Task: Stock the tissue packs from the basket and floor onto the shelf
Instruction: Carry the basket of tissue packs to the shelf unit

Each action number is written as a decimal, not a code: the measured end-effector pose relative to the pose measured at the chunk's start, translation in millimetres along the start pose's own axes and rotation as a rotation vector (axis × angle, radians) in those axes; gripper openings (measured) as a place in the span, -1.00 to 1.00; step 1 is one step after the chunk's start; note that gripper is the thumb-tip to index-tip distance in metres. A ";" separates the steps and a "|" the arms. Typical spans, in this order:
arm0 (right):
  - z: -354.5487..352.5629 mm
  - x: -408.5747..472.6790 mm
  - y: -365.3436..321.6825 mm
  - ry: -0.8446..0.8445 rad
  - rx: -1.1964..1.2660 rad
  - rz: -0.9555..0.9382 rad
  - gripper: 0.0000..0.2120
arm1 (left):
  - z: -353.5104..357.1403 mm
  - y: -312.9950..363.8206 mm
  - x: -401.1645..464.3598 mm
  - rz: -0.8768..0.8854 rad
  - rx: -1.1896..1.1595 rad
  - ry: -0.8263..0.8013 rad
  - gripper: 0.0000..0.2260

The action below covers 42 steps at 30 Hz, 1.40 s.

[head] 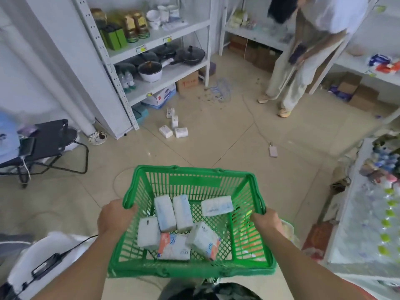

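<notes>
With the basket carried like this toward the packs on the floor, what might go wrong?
1. The tissue packs lie loose in the green basket, which the left hand and right hand hold by its side rims; a tilt may slide or spill them.
2. A cable with a small box lies across the floor and may trip the carrier.
3. Another person stands near the shelves and may block the way.

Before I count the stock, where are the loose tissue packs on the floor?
In the head view the loose tissue packs lie on the tiled floor, upper middle, just right of the foot of the left shelf, beyond the green basket.
</notes>
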State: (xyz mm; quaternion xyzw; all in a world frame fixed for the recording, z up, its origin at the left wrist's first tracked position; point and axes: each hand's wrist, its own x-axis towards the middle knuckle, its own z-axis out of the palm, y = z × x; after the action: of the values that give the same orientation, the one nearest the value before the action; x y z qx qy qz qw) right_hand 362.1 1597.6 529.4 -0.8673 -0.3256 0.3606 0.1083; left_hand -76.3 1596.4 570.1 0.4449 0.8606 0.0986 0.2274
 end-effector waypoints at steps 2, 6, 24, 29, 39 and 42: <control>-0.6 16.5 -18.6 0.004 0.019 -0.010 -0.77 | -2.7 13.5 15.9 -0.017 -0.004 -0.002 -0.69; 1.2 50.3 -60.9 0.017 0.000 -0.022 -0.74 | -6.1 39.8 52.7 -0.043 -0.019 -0.015 -0.72; -2.3 186.7 -233.4 0.078 0.086 0.088 -0.83 | -14.2 185.0 275.4 0.048 0.015 -0.060 -0.72; -15.7 241.1 -274.4 0.054 0.080 0.093 -0.81 | -7.2 232.5 323.1 0.054 0.028 -0.041 -0.69; -33.5 333.1 -371.2 0.046 0.042 0.087 -0.85 | 4.7 309.3 419.5 0.069 0.032 -0.051 -0.66; -31.3 359.6 -399.6 0.055 0.034 0.106 -0.86 | 8.3 334.5 459.9 0.072 0.024 -0.071 -0.66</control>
State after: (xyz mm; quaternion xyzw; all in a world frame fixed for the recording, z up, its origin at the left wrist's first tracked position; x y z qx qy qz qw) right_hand 379.2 2135.7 521.2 -0.8910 -0.2701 0.3472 0.1127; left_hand -61.5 2164.5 547.6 0.4813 0.8367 0.0807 0.2486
